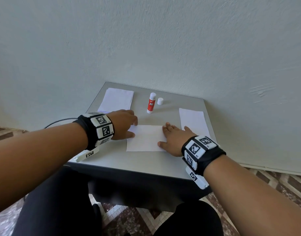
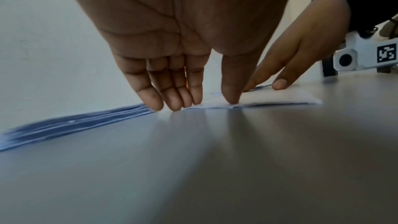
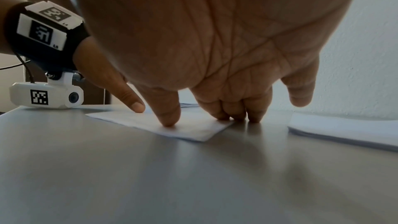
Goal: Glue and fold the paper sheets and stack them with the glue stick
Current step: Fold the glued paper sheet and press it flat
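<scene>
**Now pressing a folded sheet flat, with more sheets waiting**

Centrally on the counter point(image 1: 146, 167) lies a folded sheet point(image 1: 145, 138), its doubled edge showing in the left wrist view. Both hands press it down with straight, released fingers, grasping nothing: the left hand point(image 1: 124, 124) holds its left edge, thumb and fingertips touching the paper, and the right hand point(image 1: 175, 139) holds its right edge, thumb on the paper and fingertips at its far corner.

Behind the sheet stands the glue stick point(image 1: 151, 103), upright and uncapped, with its cap point(image 1: 160, 101) just beside it on the counter. A pile of sheets point(image 1: 117, 100) sits at the far left, and another pile point(image 1: 193, 121) lies on the right, near the right hand.

Judging from this, one sheet seems glued and folded and is being smoothed shut. It has not yet gone onto a stack. Which pile is finished work I cannot tell, so the remaining count is unclear. Capping the glue and setting it with the stack also remains.
</scene>
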